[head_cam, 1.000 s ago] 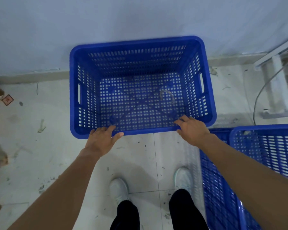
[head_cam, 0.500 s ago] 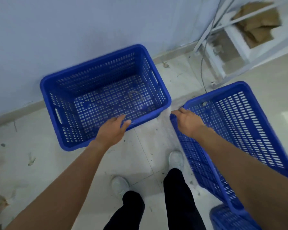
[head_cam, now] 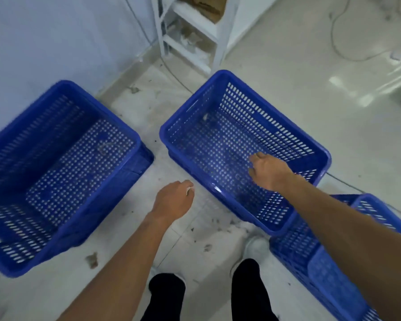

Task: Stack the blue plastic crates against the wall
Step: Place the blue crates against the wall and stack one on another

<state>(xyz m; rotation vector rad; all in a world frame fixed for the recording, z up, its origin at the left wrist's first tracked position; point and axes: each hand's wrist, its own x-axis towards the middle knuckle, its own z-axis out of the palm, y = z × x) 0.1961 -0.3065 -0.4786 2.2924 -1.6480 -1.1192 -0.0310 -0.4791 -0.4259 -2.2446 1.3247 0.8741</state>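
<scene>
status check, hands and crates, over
Left hand empty, over floor. Right hand empty, reaching over second crate. First crate by wall; nothing stacked yet. Path clear.

Storeroom: blue crates [head_cam: 63,172], dusty tiled floor [head_cam: 287,72], white shelving [head_cam: 190,31].

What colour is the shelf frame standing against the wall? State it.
White; the metal shelf frame shows best, and only, in the head view.

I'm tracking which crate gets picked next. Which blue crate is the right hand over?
The middle crate: the right hand reaches over its near rim. The crate by the wall sits untouched to the left.
</scene>
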